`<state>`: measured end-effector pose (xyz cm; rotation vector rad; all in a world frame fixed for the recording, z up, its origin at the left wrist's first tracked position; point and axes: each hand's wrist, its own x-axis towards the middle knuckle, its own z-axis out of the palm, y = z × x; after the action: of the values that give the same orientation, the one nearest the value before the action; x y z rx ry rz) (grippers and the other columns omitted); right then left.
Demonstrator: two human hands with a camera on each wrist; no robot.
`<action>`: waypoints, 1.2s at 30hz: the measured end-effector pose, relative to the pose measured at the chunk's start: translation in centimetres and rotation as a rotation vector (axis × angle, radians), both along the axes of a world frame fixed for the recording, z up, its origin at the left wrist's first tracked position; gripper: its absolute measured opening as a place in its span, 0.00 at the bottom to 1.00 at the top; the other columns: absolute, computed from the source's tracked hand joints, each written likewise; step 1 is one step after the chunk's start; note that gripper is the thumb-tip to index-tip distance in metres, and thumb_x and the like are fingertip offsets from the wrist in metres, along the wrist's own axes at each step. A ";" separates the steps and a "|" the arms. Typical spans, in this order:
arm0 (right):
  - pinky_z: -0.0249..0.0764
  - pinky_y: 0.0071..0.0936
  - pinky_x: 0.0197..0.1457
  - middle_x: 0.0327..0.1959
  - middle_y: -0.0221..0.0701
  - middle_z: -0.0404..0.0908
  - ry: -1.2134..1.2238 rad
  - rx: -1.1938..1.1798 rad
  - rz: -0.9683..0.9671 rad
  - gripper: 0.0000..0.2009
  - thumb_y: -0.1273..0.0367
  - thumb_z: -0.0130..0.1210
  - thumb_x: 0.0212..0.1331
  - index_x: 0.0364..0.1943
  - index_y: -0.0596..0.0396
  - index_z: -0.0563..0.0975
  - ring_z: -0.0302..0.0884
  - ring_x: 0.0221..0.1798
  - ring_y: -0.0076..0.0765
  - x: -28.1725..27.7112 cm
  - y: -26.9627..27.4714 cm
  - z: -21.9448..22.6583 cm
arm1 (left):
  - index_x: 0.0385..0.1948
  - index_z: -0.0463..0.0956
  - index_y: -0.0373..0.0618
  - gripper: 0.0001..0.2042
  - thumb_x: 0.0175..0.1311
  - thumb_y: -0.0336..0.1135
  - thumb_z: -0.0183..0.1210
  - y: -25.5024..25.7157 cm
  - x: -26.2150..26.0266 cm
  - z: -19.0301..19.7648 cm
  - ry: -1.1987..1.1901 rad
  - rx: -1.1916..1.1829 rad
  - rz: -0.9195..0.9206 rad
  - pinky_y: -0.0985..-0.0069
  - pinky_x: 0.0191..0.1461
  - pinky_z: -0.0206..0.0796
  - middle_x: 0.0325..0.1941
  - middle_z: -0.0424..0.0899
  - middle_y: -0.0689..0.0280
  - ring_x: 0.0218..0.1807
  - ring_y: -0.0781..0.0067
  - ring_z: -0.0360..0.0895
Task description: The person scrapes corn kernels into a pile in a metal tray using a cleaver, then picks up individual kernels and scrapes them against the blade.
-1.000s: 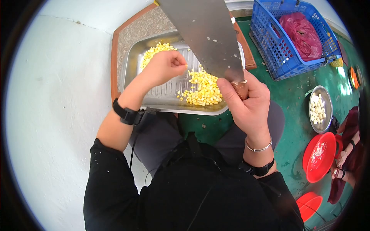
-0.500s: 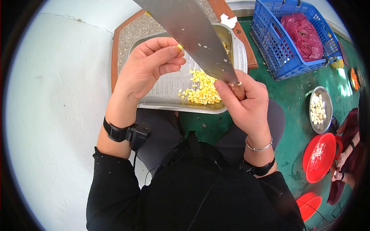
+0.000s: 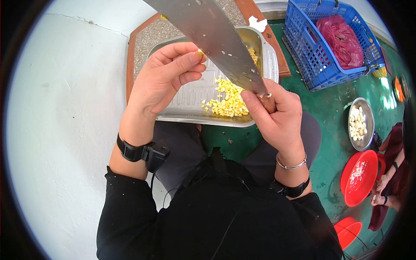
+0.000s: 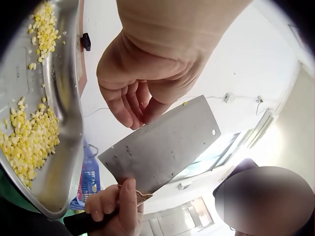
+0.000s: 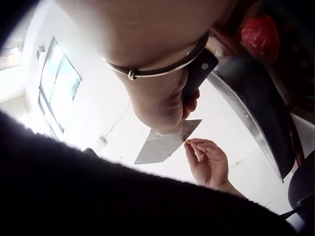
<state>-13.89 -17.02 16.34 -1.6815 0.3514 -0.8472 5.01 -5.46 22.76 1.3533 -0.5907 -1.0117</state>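
Note:
My right hand (image 3: 281, 113) grips a cleaver (image 3: 214, 41) by its handle, with the thumb at the base of the blade. The broad blade slants up to the left over a metal tray (image 3: 269, 56), and small bits stick to its face. At the blade's edge, thumb and fingertips of my left hand (image 3: 162, 76) pinch a small corn kernel (image 3: 200, 51). Cut corn kernels (image 3: 232, 102) lie heaped in the near part of the tray. Another heap of kernels (image 4: 45, 29) shows in the left wrist view. In the right wrist view, the cleaver's dark handle end (image 5: 203, 66) juts out beside the bracelet.
A speckled, wood-edged table (image 3: 143, 37) is under the tray, with a white scrap (image 3: 257, 23) on it. To the right stand a blue crate (image 3: 312, 65), a metal bowl (image 3: 368, 115) of pale pieces and a red basin (image 3: 353, 190). Another person's hands (image 3: 381, 188) show at far right.
My left hand rose from over the tray and turned to the blade's edge, then stayed there. The cleaver tipped further left, uncovering the tray's right side.

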 end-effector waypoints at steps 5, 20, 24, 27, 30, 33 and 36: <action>0.46 0.16 0.22 0.12 0.17 0.50 -0.012 -0.021 0.010 0.12 0.76 0.61 0.54 0.43 0.64 0.78 0.48 0.17 0.11 -0.1 -0.2 0.0 | 0.42 0.78 0.40 0.08 0.62 0.28 0.58 0.3 0.4 -0.2 0.051 -0.017 -0.006 0.82 0.43 0.75 0.38 0.83 0.63 0.38 0.76 0.81; 0.46 0.16 0.22 0.12 0.17 0.51 -0.007 -0.001 0.027 0.11 0.76 0.61 0.53 0.42 0.64 0.79 0.47 0.17 0.11 -0.2 -0.1 0.0 | 0.37 0.77 0.40 0.04 0.62 0.26 0.57 0.3 -0.2 -0.1 -0.066 0.094 -0.007 0.82 0.41 0.75 0.34 0.82 0.65 0.35 0.77 0.81; 0.46 0.16 0.21 0.12 0.17 0.50 -0.017 -0.018 0.022 0.11 0.76 0.61 0.53 0.41 0.63 0.79 0.47 0.17 0.11 -0.1 -0.1 -0.1 | 0.36 0.79 0.41 0.05 0.59 0.26 0.61 0.3 0.0 -0.5 -0.012 0.068 -0.044 0.82 0.41 0.76 0.36 0.83 0.65 0.36 0.78 0.81; 0.46 0.16 0.21 0.12 0.18 0.50 -0.017 -0.038 0.021 0.11 0.76 0.61 0.53 0.41 0.63 0.79 0.47 0.17 0.12 -0.1 -0.1 -0.2 | 0.36 0.78 0.42 0.05 0.59 0.26 0.61 0.3 -0.1 -0.5 -0.029 0.071 -0.055 0.82 0.40 0.76 0.35 0.83 0.66 0.36 0.79 0.81; 0.46 0.17 0.21 0.12 0.18 0.50 -0.009 -0.026 0.020 0.11 0.76 0.61 0.53 0.41 0.63 0.79 0.47 0.17 0.12 -0.1 -0.1 -0.1 | 0.36 0.77 0.42 0.03 0.62 0.27 0.58 0.2 -0.5 -0.2 -0.120 0.115 -0.036 0.82 0.38 0.72 0.32 0.80 0.68 0.34 0.81 0.76; 0.46 0.17 0.21 0.12 0.18 0.50 -0.007 -0.021 0.028 0.11 0.75 0.61 0.53 0.41 0.63 0.79 0.48 0.17 0.12 -0.2 -0.2 -0.1 | 0.37 0.77 0.42 0.05 0.61 0.27 0.59 0.2 -0.3 -0.1 -0.162 0.127 -0.092 0.82 0.39 0.70 0.32 0.79 0.69 0.35 0.81 0.75; 0.57 0.17 0.20 0.11 0.25 0.63 0.038 -0.032 0.059 0.11 0.75 0.61 0.52 0.41 0.58 0.80 0.57 0.16 0.15 -0.4 -0.4 0.1 | 0.39 0.77 0.41 0.07 0.61 0.28 0.59 0.1 -0.1 -0.1 -0.159 0.131 -0.125 0.82 0.39 0.67 0.32 0.78 0.69 0.36 0.80 0.73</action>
<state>-14.31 -17.43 16.39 -1.7310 0.3148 -0.7817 4.88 -5.40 22.68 1.5376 -0.7463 -1.0643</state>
